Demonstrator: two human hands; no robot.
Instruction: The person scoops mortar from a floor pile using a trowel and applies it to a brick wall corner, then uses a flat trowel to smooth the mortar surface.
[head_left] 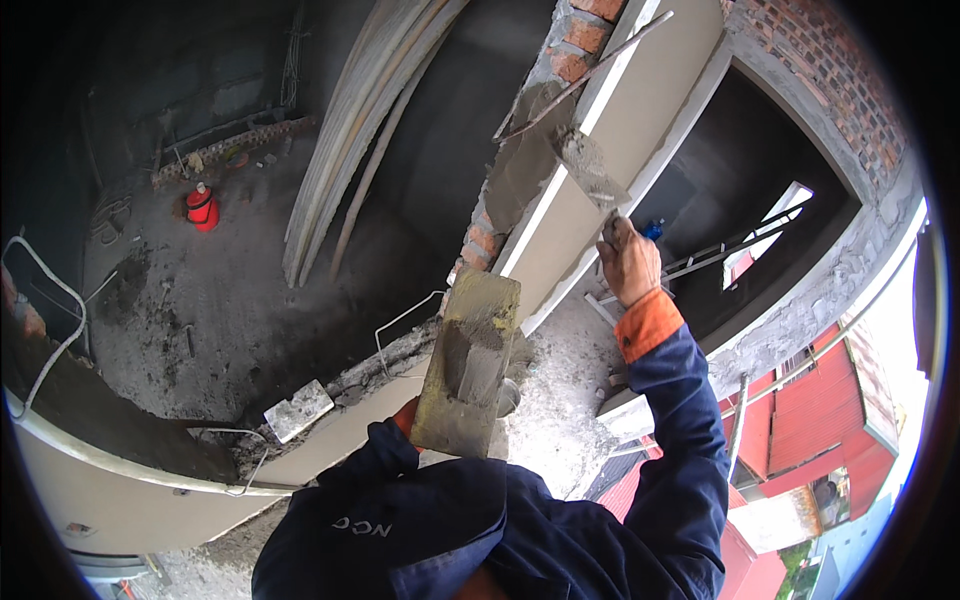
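Observation:
My right hand (632, 262) is closed round the handle of a trowel. Grey mortar coats the trowel blade (597, 175), which lies against the edge of a wall strip beside fresh wet mortar (525, 175) on brickwork. Lower and nearer to me, a yellowish rectangular mortar board (468, 365) carries a smear of grey mortar on its face. Behind its lower left edge shows the orange cuff of my left sleeve (407, 415); the board covers my left hand, which holds it from underneath.
A thin rod (590, 75) slants across the top of the wall. Bent wires (400, 325) and a loose block (298, 410) lie along the ledge. Down on the left floor stands a red container (202, 208) near long leaning poles (350, 150). A window opening (760, 200) is at right.

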